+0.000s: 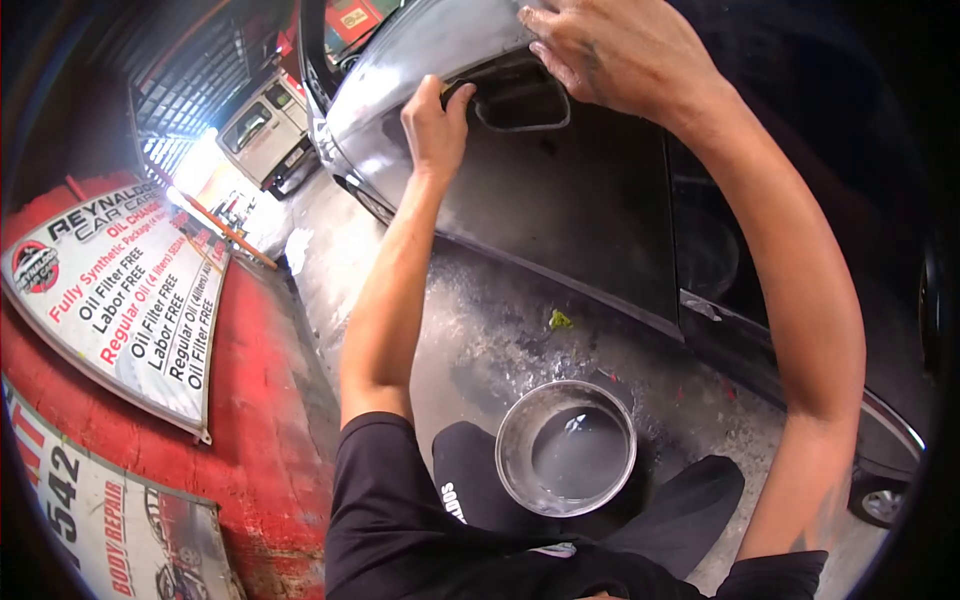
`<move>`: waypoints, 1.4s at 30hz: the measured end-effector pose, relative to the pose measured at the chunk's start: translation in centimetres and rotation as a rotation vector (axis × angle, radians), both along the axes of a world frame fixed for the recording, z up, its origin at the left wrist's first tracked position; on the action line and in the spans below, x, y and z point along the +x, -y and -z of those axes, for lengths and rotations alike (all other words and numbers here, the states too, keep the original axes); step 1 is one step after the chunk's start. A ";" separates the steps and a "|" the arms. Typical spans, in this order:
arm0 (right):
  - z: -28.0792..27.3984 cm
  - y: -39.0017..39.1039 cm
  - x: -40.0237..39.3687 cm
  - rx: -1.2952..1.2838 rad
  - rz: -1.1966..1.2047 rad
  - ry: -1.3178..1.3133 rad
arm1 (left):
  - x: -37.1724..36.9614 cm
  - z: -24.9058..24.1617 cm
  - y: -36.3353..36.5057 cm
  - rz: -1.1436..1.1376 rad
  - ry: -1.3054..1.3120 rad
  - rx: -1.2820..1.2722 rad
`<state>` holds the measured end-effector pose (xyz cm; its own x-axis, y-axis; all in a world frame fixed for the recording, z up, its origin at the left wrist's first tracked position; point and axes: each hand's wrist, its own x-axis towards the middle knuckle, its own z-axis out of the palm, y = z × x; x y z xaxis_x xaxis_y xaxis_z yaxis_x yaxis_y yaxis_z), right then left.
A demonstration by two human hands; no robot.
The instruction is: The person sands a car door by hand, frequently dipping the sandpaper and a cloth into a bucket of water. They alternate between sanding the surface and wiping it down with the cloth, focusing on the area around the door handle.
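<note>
My left hand (pixel 436 128) is raised to the dark car door panel (pixel 570 200), its thumb and fingers closed round a small dark thing at the left end of a dark recess with a pale rim (pixel 522 127). What that thing is cannot be made out. My right hand (pixel 625 55) is higher and to the right, fingers bent against the dull grey upper part (pixel 420 50) of the car's side. Whether anything lies under those fingers is hidden. Between my knees stands a round metal basin (pixel 503 455) holding cloudy grey water (pixel 580 460).
Wet concrete floor (pixel 470 330) lies below the car, with a small yellow-green scrap (pixel 560 319) on it. A red wall (pixel 270 400) with printed signs (pixel 140 290) runs along my left. A white van (pixel 265 130) is parked farther back.
</note>
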<state>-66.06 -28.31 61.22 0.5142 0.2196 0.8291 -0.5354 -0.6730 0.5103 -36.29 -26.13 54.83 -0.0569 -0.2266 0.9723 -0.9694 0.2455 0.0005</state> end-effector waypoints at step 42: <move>0.0 -1.5 1.6 -0.002 0.024 -0.055 | 2.5 2.6 -1.2 0.333 -0.385 0.123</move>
